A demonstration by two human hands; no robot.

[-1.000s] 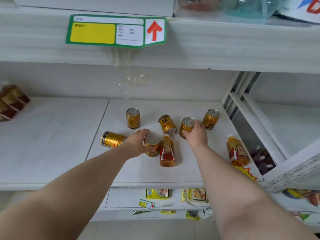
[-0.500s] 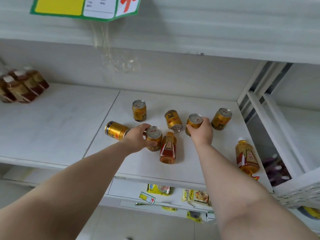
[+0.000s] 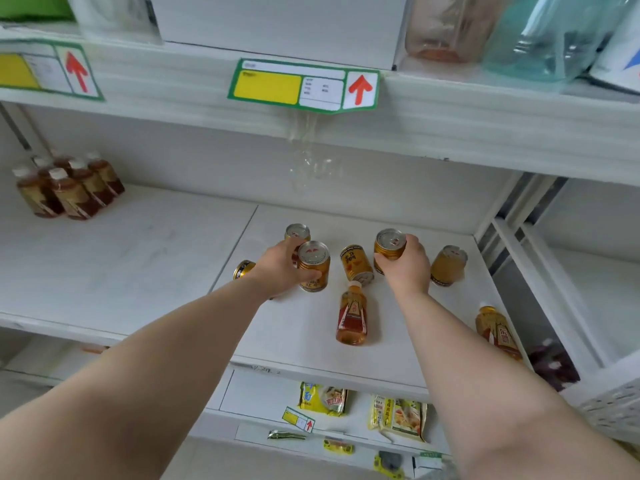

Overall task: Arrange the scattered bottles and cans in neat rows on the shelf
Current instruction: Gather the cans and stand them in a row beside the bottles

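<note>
Several gold cans and two amber tea bottles are scattered on the white middle shelf (image 3: 304, 344). My left hand (image 3: 282, 268) grips an upright gold can (image 3: 313, 266). Behind it stands another upright can (image 3: 297, 233), and a tipped can (image 3: 243, 269) lies partly hidden to the hand's left. My right hand (image 3: 405, 268) holds a second gold can (image 3: 389, 244) upright. Between my hands a can (image 3: 356, 264) lies on its side. A further can (image 3: 448, 265) stands to the right. One tea bottle (image 3: 352, 315) lies flat in front; another tea bottle (image 3: 497, 332) is at the shelf's right front corner.
A pack of brown tea bottles (image 3: 69, 188) stands at the far left of the same shelf. A green and yellow price tag (image 3: 304, 86) hangs from the upper shelf edge. Snack packets (image 3: 398, 415) lie on the lower shelf. A white rack upright (image 3: 502, 216) borders the right side.
Both hands have moved toward the back of the shelf with their cans, away from the lying bottle. The camera has tilted up, showing the upper shelf and its tags again.
</note>
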